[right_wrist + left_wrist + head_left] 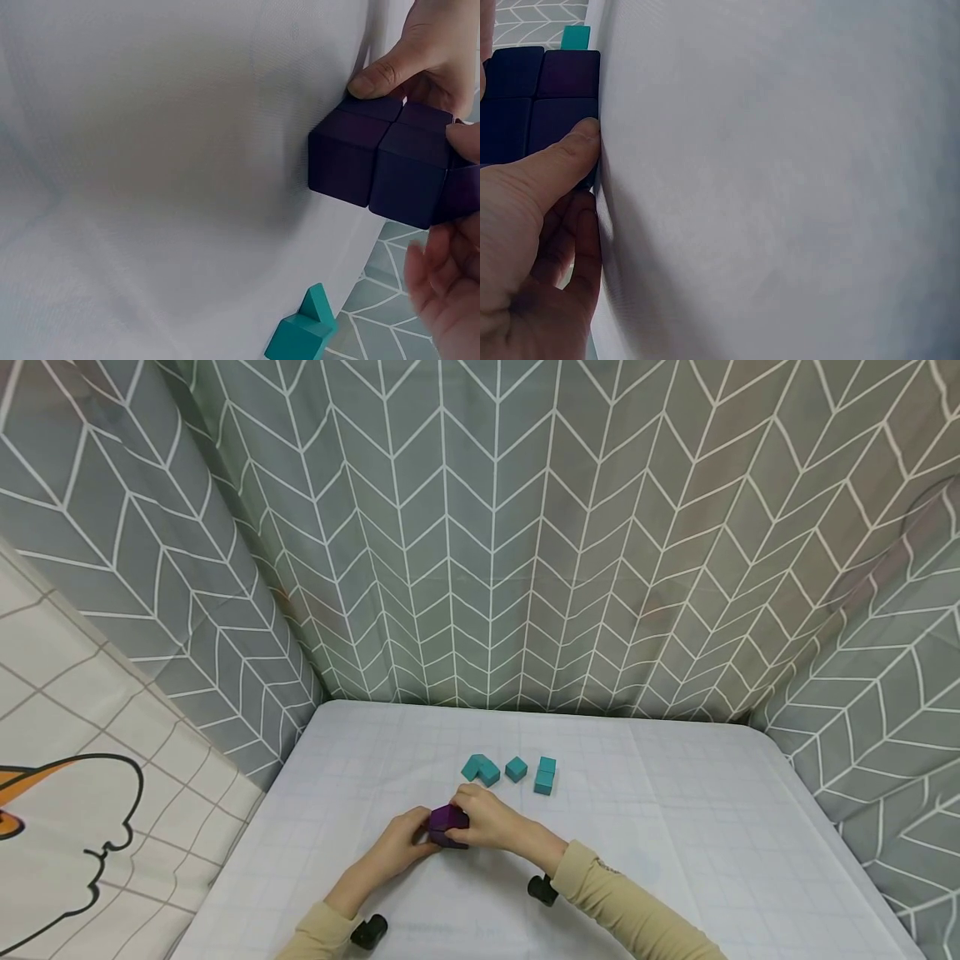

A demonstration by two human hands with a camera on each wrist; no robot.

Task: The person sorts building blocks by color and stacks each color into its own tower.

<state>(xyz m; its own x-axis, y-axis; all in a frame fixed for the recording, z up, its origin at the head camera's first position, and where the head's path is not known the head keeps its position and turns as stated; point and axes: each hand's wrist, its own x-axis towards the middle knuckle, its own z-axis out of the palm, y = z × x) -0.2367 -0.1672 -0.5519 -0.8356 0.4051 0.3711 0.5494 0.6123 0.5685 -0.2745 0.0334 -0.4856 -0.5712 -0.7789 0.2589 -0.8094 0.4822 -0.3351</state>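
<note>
Both hands hold a dark purple block of several joined cubes, low at the front middle of the white table. My left hand grips its left side; in the left wrist view the thumb presses one lower cube face. From the right, my right hand pinches the upper part between thumb and fingers. The right wrist view shows the block's cube faces side by side, with right-hand fingers curled beneath it. Just beyond lies an angled teal piece.
A teal cube and a two-cube teal piece lie right of the angled piece, in a loose row. The white-clothed table ends at a patterned grey curtain behind. Black wrist cameras sit below both hands.
</note>
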